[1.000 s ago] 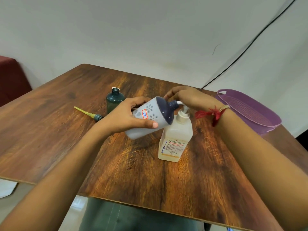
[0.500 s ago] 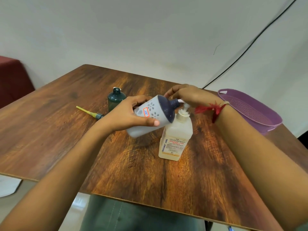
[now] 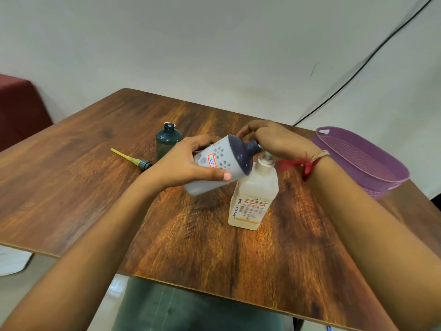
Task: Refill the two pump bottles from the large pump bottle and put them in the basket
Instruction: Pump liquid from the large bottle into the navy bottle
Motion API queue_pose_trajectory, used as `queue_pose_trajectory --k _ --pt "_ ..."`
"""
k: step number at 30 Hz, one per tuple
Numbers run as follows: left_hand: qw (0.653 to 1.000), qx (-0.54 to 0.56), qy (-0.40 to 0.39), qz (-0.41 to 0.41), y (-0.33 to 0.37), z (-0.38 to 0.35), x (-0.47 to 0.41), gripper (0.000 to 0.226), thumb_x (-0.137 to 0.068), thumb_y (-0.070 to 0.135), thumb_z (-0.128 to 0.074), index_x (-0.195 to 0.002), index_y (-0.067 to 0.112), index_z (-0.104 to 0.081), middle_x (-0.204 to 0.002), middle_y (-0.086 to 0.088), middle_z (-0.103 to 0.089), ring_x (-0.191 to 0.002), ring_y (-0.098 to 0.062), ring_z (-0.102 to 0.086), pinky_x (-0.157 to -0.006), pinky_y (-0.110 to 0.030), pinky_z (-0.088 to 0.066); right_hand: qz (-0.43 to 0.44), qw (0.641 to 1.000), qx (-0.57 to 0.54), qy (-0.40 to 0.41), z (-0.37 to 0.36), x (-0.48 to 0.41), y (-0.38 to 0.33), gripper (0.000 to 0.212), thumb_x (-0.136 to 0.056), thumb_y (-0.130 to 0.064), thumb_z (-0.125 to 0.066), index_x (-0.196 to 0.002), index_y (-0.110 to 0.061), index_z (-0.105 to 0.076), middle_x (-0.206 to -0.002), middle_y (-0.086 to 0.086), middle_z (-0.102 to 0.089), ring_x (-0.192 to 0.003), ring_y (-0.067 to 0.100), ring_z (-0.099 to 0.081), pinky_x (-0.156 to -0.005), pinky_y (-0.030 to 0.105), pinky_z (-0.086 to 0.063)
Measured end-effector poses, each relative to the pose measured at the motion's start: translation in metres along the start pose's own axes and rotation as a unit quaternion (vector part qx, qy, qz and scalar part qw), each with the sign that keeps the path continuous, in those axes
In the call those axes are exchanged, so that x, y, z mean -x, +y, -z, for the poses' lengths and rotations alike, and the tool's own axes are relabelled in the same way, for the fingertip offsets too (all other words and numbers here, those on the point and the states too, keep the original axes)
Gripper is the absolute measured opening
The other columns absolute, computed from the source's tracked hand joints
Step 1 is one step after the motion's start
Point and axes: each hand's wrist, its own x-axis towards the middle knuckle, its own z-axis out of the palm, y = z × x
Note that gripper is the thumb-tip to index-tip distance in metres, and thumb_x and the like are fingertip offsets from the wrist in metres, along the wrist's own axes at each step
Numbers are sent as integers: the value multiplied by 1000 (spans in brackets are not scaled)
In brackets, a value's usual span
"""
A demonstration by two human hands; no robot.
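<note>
My left hand point(image 3: 191, 163) grips a white bottle with a dark blue top point(image 3: 229, 161), tilted so its neck points right toward the pump of the large bottle point(image 3: 254, 199). That large translucent bottle stands upright on the wooden table point(image 3: 238, 254). My right hand point(image 3: 274, 137) rests on top of its pump head, fingers curled over it, hiding the nozzle. A dark teal bottle point(image 3: 167, 139) stands open behind my left hand. Its pump with a yellow tube point(image 3: 131, 158) lies on the table to the left.
A purple perforated basket point(image 3: 358, 158) sits at the table's right edge. A black cable runs down the wall behind it. A dark red piece of furniture point(image 3: 16, 108) stands at the far left. The table's near edge is close to my body.
The hands and both bottles keep nearly the same pose; my right hand stays on the pump head. The view has shifted only slightly.
</note>
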Motion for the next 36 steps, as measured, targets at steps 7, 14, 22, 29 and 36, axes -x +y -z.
queue_pose_trajectory --k 7,14,22,29,36 --pt "1000 15 -11 6 1 1 0 69 -55 57 -72 -111 18 -58 -98 0 -64 -83 -12 -64 -70 -27 -56 -2 1000 -2 -11 0 1 2 33 -89 0 -33 -95 -19 -59 -110 5 -57 -100 21 -55 -90 36 -48" --pt "1000 22 -2 8 -3 -1 0 72 -55 57 -73 -111 14 -59 -98 -3 -64 -84 -14 -65 -70 -28 -56 -9 999 -40 -18 -1 -4 4 39 -85 6 -32 -86 -21 -61 -111 11 -61 -91 24 -58 -79 35 -49" --pt "999 30 -2 15 -7 -1 0 75 -55 57 -72 -110 8 -59 -98 -8 -64 -85 -20 -64 -71 -35 -55 -4 1000 -18 -14 2 -7 2 39 -88 3 -33 -85 -23 -61 -114 7 -61 -100 25 -60 -90 38 -51" --pt "999 37 -11 11 -2 -1 -1 64 -56 55 -73 -106 17 -61 -93 0 -64 -81 -13 -64 -66 -22 -52 -12 1000 -7 -23 -3 -5 6 37 -89 5 -31 -84 -18 -60 -106 11 -59 -92 24 -54 -83 35 -47" --pt "999 34 -9 8 -4 -1 1 73 -55 56 -72 -110 8 -60 -98 -8 -64 -85 -20 -64 -71 -34 -54 2 999 33 -25 7 -4 -3 40 -87 3 -31 -82 -23 -61 -106 6 -59 -91 22 -57 -82 36 -50"
